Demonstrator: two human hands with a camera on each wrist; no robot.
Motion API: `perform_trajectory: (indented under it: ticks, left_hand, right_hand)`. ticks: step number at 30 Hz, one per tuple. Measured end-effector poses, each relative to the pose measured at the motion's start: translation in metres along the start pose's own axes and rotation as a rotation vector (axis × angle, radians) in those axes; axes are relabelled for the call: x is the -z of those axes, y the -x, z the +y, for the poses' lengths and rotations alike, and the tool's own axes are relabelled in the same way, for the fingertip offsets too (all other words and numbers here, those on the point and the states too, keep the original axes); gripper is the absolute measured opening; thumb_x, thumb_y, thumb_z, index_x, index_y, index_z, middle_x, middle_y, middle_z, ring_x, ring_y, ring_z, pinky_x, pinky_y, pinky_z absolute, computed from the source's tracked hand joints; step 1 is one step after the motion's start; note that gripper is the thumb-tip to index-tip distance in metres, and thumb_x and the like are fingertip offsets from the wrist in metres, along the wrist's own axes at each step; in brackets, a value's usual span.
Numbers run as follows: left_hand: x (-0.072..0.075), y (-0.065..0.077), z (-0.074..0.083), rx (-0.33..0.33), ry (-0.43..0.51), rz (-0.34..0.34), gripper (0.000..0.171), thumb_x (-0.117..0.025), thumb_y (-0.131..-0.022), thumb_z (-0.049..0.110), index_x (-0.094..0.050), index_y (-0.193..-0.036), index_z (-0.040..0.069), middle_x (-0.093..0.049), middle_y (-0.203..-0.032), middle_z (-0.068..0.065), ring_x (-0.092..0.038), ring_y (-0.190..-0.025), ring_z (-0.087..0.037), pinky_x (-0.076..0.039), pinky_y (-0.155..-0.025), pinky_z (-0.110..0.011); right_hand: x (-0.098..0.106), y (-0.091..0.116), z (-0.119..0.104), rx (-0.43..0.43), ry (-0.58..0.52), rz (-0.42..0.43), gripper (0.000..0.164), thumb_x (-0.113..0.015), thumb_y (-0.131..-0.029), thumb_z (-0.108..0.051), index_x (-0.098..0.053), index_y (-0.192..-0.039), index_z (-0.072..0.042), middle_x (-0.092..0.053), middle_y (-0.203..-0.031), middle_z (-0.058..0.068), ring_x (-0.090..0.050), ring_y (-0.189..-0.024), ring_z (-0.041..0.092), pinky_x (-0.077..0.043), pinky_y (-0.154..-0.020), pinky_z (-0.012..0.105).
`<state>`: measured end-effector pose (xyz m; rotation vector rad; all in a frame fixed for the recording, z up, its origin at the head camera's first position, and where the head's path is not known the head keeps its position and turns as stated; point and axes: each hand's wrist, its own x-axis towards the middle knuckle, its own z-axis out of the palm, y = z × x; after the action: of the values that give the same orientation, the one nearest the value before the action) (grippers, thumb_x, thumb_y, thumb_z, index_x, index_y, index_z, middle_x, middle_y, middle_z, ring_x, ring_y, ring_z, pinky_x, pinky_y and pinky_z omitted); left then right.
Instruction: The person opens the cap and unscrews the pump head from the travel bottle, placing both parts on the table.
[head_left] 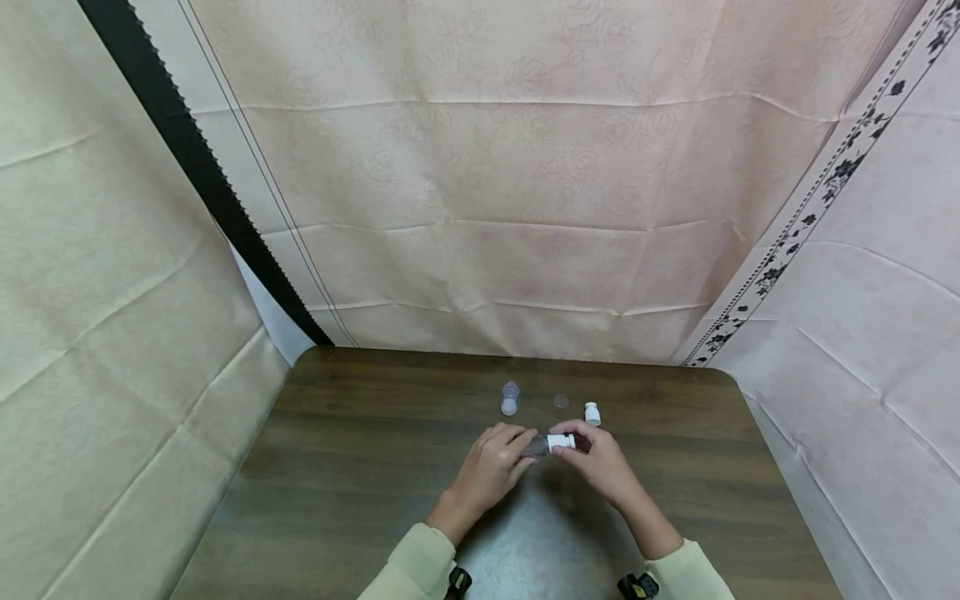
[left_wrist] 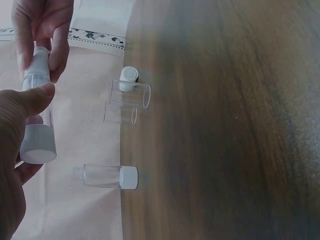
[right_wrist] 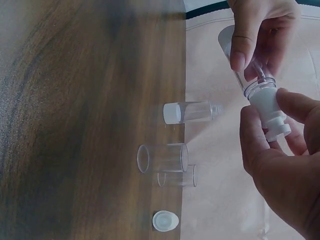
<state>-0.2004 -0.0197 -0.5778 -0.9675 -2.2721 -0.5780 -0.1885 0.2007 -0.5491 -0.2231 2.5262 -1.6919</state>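
Note:
Between both hands is a small clear pump bottle (left_wrist: 39,145) with a white base, tilted in the wrist views. My left hand (head_left: 487,467) grips its clear body, thumb along the side. At the neck end, my right hand (head_left: 600,462) pinches the white pump top (right_wrist: 266,102) between thumb and fingers. The pump top sits at the clear threaded neck. Just beyond the hands stands a second clear bottle (head_left: 510,398) with a white base and an uncovered neck. A separate white pump top (head_left: 592,413) stands beyond the right hand.
Two clear open-ended cylinders (right_wrist: 162,158) stand between the second bottle and the loose pump top in the wrist views. The brown wooden table (head_left: 337,483) ends at a pale cloth backdrop (head_left: 487,275), with cloth hanging at both sides too.

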Motion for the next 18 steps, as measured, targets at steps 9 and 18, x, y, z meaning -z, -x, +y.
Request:
perform_trajectory:
  ticks: [9,18]
  left_hand:
    - [0.0008,-0.0005,0.0011,0.013,-0.003,-0.014,0.044,-0.092,-0.078,0.023,-0.076,-0.117,0.009,-0.075,-0.104,-0.001,-0.068,-0.092,-0.013,-0.059,-0.081,-0.031]
    - [0.0029,-0.0022,0.0023,-0.01,-0.044,-0.021,0.043,-0.091,-0.08,0.024,-0.076,-0.118,0.01,-0.074,-0.105,0.0,-0.068,-0.093,-0.012,-0.058,-0.08,-0.029]
  right_hand:
    - [0.0001,-0.0002,0.0037,0.052,-0.049,-0.01,0.035,-0.078,-0.091,-0.006,-0.069,-0.125,-0.007,-0.068,-0.129,0.015,-0.064,-0.116,0.023,-0.055,-0.094,0.023]
    - [-0.0001,0.001,-0.0055,-0.066,-0.045,0.022,0.034,-0.073,-0.098,-0.017,-0.066,-0.128,-0.004,-0.067,-0.124,0.017,-0.066,-0.109,0.024,-0.058,-0.09,0.029]
